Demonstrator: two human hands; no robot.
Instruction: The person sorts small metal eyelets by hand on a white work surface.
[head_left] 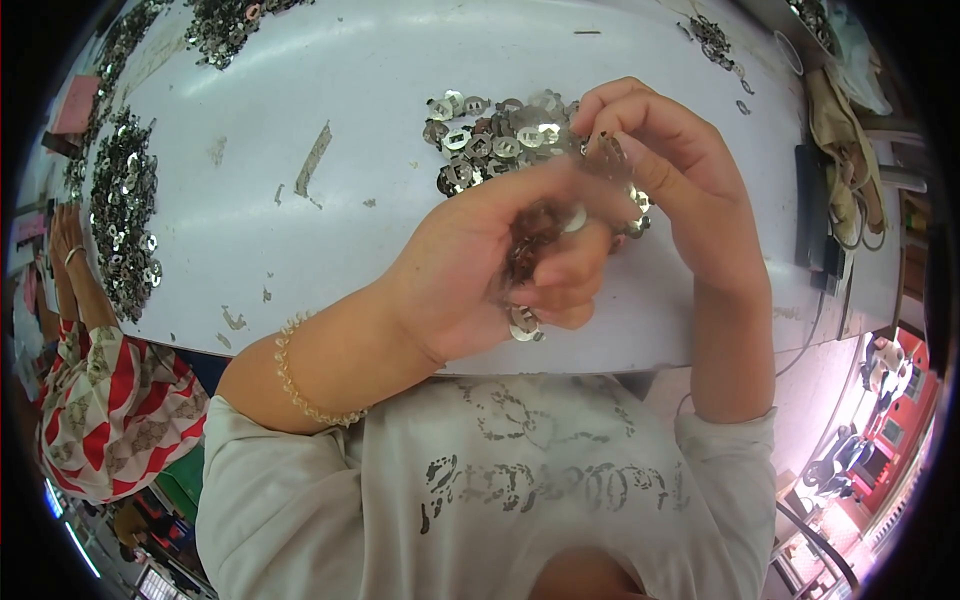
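My left hand (500, 250) is curled round several small metal discs (525, 322), some showing below its fingers. Its thumb and forefinger reach toward my right hand, blurred by motion. My right hand (680, 170) bends in from the right with its thumb and fingertips closed on a small metal disc (606, 152). The two hands meet at that disc. Behind them on the white table lies a pile of shiny, round metal pieces with cut-out centres (480, 140), partly covered by my hands.
Another heap of metal pieces (125, 215) runs along the left of the table (350, 240), more at the far left (230, 25) and far right (712, 42). A co-worker's hands (70, 240) rest by the left heap. Beige cloth gloves (845, 150) hang at the right edge.
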